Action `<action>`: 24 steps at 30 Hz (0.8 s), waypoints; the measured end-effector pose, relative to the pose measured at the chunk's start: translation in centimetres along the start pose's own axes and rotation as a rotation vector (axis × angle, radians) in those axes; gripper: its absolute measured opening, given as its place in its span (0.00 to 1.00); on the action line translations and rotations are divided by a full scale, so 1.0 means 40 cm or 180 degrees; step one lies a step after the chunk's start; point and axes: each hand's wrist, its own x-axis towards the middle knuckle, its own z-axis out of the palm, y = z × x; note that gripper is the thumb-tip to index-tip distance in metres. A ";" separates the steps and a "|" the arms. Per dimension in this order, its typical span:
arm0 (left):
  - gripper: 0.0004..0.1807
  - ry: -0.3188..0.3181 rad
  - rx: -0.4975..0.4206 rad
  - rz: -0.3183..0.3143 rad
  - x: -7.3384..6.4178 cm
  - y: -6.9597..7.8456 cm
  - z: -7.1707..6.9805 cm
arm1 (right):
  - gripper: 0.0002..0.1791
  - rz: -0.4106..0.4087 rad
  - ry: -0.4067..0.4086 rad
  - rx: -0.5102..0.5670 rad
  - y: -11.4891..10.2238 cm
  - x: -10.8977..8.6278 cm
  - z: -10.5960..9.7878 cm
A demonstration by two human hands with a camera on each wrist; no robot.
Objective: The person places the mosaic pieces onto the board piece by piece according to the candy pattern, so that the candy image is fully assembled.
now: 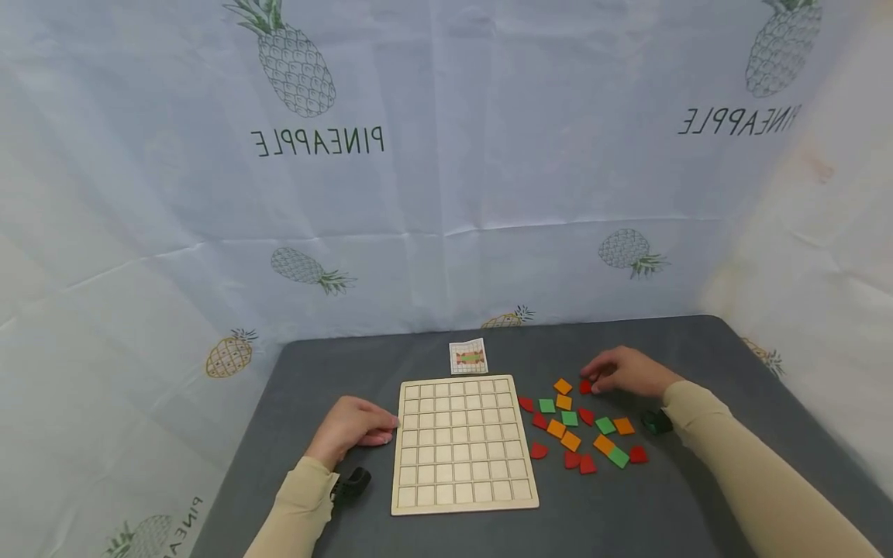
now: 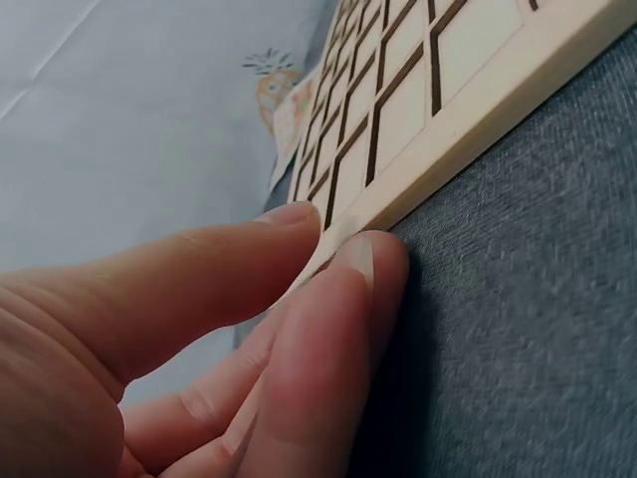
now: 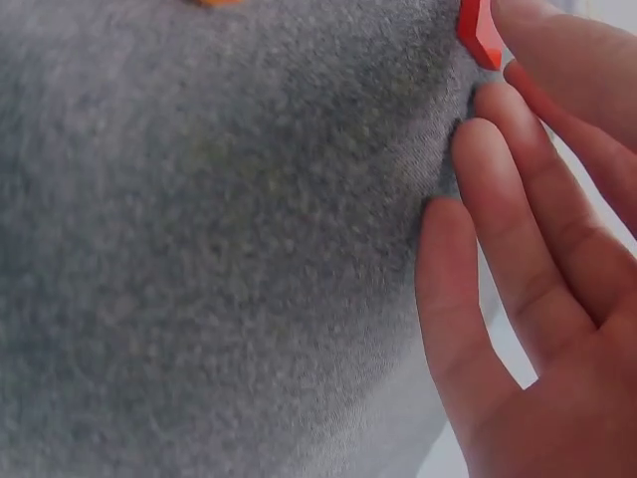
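Observation:
A square wooden grid board (image 1: 462, 443) lies on the dark table. At its left edge my left hand (image 1: 356, 425) pinches the rim; in the left wrist view the thumb (image 2: 289, 221) and a curled finger (image 2: 323, 349) meet there. My right hand (image 1: 631, 372) is at the far side of the loose tiles, thumb and index finger around a red tile (image 1: 586, 386). In the right wrist view this red tile (image 3: 480, 35) shows beside the thumb (image 3: 577, 60), while the other fingers reach down to the cloth, fairly straight.
Several orange, green and red tiles (image 1: 570, 442) are scattered right of the board. Behind the board lies a small pattern card (image 1: 468, 356). Pineapple-printed sheets (image 1: 460, 178) rise along the back and sides of the table (image 1: 481, 535).

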 end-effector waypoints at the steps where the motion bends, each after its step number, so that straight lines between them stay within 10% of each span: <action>1: 0.11 -0.0013 0.0007 0.0008 0.001 0.000 0.003 | 0.18 0.0004 0.0009 -0.0028 0.002 0.003 0.002; 24: 0.12 -0.0071 -0.0013 0.0091 0.021 -0.030 0.014 | 0.12 -0.0040 0.0371 -0.0261 0.008 0.003 0.038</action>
